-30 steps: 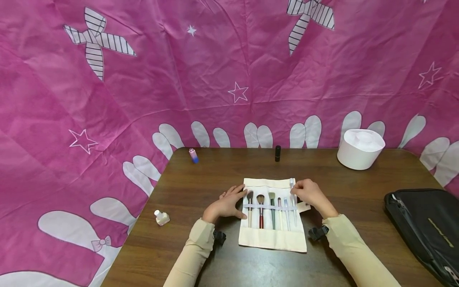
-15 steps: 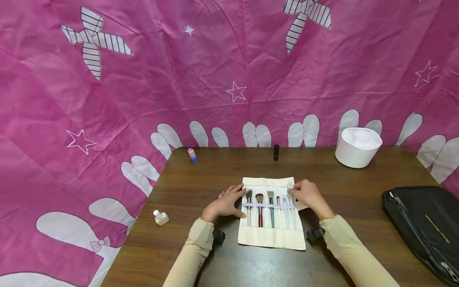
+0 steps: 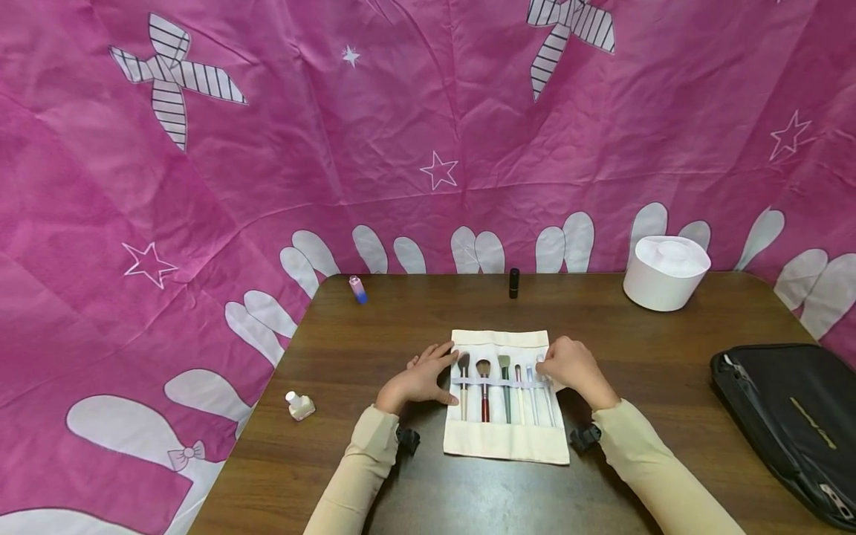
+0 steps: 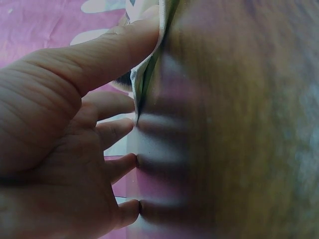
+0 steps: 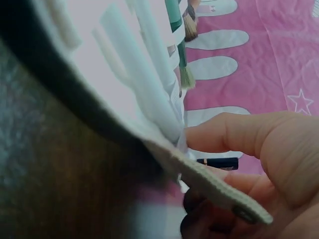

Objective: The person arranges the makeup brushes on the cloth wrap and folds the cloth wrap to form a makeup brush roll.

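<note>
A cream fabric brush roll [image 3: 506,448] lies unrolled on the table, with several makeup brushes side by side under a pale elastic band [image 3: 498,384]. My left hand [image 3: 417,380] rests at its left edge, thumb on the fabric and fingers spread; in the left wrist view its fingertips [image 4: 130,211] touch the table. At the right edge my right hand [image 3: 571,369] pinches the upper part of the rightmost, pale makeup brush [image 3: 550,407], whose tip the fingers partly hide. A dark-haired brush with a red handle [image 3: 484,405] and a green-handled brush [image 3: 506,390] lie further left.
A black zipped bag [image 3: 782,423] lies at the right. Along the back stand a white round container [image 3: 666,273], a small black tube [image 3: 513,283] and a pink-and-blue bottle [image 3: 357,289]. A small white-capped bottle [image 3: 299,406] lies at the left.
My right hand has moved a little toward me, and the rightmost brush has slid down with it along the roll. The left hand has stayed at the roll's left edge.
</note>
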Tool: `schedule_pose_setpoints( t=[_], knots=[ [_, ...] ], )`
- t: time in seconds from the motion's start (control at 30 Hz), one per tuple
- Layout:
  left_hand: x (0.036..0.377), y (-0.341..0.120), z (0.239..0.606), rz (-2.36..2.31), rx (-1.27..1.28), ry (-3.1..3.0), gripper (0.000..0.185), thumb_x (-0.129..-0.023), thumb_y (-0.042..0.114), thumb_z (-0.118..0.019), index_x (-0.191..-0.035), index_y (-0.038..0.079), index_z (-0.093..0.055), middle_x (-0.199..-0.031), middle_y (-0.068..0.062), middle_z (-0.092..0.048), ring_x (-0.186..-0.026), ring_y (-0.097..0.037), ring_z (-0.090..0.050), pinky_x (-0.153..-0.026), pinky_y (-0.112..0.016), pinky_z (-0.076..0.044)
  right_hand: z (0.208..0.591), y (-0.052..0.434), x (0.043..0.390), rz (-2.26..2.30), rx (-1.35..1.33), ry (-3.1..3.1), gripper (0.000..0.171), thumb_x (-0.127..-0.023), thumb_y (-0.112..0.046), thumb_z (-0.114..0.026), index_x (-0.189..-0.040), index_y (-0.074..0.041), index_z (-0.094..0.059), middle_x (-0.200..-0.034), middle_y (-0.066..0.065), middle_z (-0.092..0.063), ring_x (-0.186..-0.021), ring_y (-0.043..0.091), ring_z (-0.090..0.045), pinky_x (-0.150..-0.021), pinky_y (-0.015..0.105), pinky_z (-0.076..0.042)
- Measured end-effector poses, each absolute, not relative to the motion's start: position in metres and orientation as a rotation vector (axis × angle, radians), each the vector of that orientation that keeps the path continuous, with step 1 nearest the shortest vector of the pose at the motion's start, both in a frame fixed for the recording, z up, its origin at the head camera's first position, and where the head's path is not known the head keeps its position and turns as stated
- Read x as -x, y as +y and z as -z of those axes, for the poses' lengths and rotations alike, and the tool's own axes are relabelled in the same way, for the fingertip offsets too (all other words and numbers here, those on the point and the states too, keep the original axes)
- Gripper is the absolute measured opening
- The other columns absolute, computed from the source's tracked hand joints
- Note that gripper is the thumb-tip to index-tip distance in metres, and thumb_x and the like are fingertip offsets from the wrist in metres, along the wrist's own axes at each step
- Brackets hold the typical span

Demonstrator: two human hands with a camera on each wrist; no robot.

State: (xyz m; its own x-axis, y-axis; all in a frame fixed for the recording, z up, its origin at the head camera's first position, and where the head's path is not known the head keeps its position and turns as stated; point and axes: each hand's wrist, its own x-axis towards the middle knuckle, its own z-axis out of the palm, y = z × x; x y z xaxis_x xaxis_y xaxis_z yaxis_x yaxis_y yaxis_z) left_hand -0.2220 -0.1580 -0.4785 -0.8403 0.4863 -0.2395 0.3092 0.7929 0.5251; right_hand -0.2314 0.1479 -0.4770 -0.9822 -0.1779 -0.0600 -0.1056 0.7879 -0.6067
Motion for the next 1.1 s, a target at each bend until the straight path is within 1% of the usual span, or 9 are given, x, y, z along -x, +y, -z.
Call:
schedule_pose_setpoints(
  t=[0.07, 0.1, 0.2, 0.33, 0.6, 0.83, 0.93, 1.03, 1.1],
  knots=[
    [0.222, -0.158, 0.479, -0.678, -0.602, 2.618, 0.091, -0.083, 0.029, -0.086, -0.157, 0.008, -0.037, -0.168, -0.007, -0.017, -0.153, -0.037, -0.010, -0.114, -0.066, -0.013, 0.475, 0.146, 0.229, 0.900, 0.235, 2.871, 0.040, -0.082, -0.017, -0.071, -0.048, -0.014, -0.050, -0.049, -0.008, -0.032, -0.048, 0.011, -0.031, -0.048, 0.026, -0.024],
    [0.222, -0.158, 0.479, -0.677, -0.603, 2.618, 0.092, -0.083, 0.030, -0.086, -0.157, 0.008, -0.037, -0.168, -0.007, -0.017, -0.153, -0.037, -0.010, -0.114, -0.066, -0.014, 0.474, 0.146, 0.228, 0.866, 0.235, 2.874, 0.040, -0.082, -0.018, -0.070, -0.049, -0.015, -0.049, -0.049, -0.007, -0.032, -0.048, 0.011, -0.033, -0.049, 0.028, -0.027],
    [0.222, -0.157, 0.479, -0.677, -0.602, 2.616, 0.091, -0.083, 0.030, -0.086, -0.157, 0.008, -0.037, -0.168, -0.007, -0.017, -0.153, -0.037, -0.009, -0.114, -0.067, -0.014, 0.471, 0.143, 0.224, 0.772, 0.234, 2.890, 0.040, -0.083, -0.018, -0.069, -0.049, -0.015, -0.047, -0.049, -0.006, -0.034, -0.050, 0.015, -0.038, -0.059, 0.043, -0.039],
    [0.222, -0.157, 0.480, -0.682, -0.608, 2.616, 0.091, -0.083, 0.029, -0.086, -0.157, 0.008, -0.037, -0.168, -0.007, -0.016, -0.153, -0.038, -0.010, -0.114, -0.067, -0.014, 0.468, 0.139, 0.218, 0.673, 0.242, 2.935, 0.041, -0.082, -0.016, -0.068, -0.048, -0.015, -0.044, -0.050, -0.003, -0.035, -0.057, 0.022, -0.044, -0.074, 0.061, -0.037],
    [0.222, -0.157, 0.478, -0.687, -0.597, 2.615, 0.091, -0.083, 0.026, -0.086, -0.157, 0.007, -0.037, -0.168, -0.008, -0.016, -0.152, -0.039, -0.010, -0.114, -0.067, -0.013, 0.471, 0.133, 0.213, 0.643, 0.223, 3.011, 0.031, -0.077, -0.010, -0.066, -0.051, -0.012, -0.049, -0.070, 0.007, -0.050, -0.083, 0.039, -0.051, -0.079, 0.067, -0.035],
    [0.224, -0.156, 0.471, -0.661, -0.589, 2.601, 0.088, -0.084, 0.026, -0.085, -0.156, 0.006, -0.039, -0.168, -0.009, -0.017, -0.152, -0.039, -0.013, -0.112, -0.069, -0.016, 0.470, 0.128, 0.209, 0.577, 0.249, 3.080, 0.029, -0.079, -0.007, -0.061, -0.052, -0.012, -0.051, -0.073, 0.009, -0.055, -0.086, 0.040, -0.051, -0.082, 0.068, -0.033],
    [0.229, -0.156, 0.464, -0.624, -0.592, 2.591, 0.082, -0.084, 0.023, -0.085, -0.153, 0.005, -0.044, -0.166, -0.012, -0.023, -0.150, -0.038, -0.020, -0.110, -0.071, -0.020, 0.466, 0.126, 0.205, 0.553, 0.279, 3.116, 0.031, -0.082, -0.011, -0.064, -0.054, -0.012, -0.050, -0.074, 0.010, -0.056, -0.085, 0.040, -0.052, -0.082, 0.067, -0.033],
    [0.235, -0.154, 0.455, -0.575, -0.611, 2.586, 0.071, -0.089, 0.018, -0.079, -0.151, 0.003, -0.046, -0.162, -0.015, -0.030, -0.147, -0.037, -0.029, -0.110, -0.066, -0.027, 0.460, 0.126, 0.198, 0.564, 0.300, 3.138, 0.035, -0.086, -0.017, -0.067, -0.056, -0.011, -0.051, -0.074, 0.010, -0.055, -0.084, 0.040, -0.052, -0.082, 0.067, -0.033],
    [0.239, -0.151, 0.451, -0.544, -0.616, 2.593, 0.064, -0.094, 0.015, -0.072, -0.151, 0.003, -0.045, -0.160, -0.017, -0.034, -0.146, -0.036, -0.033, -0.112, -0.060, -0.031, 0.455, 0.125, 0.193, 0.583, 0.328, 3.153, 0.032, -0.089, -0.019, -0.068, -0.060, -0.010, -0.056, -0.077, 0.011, -0.057, -0.086, 0.041, -0.053, -0.084, 0.069, -0.032]
  ],
)
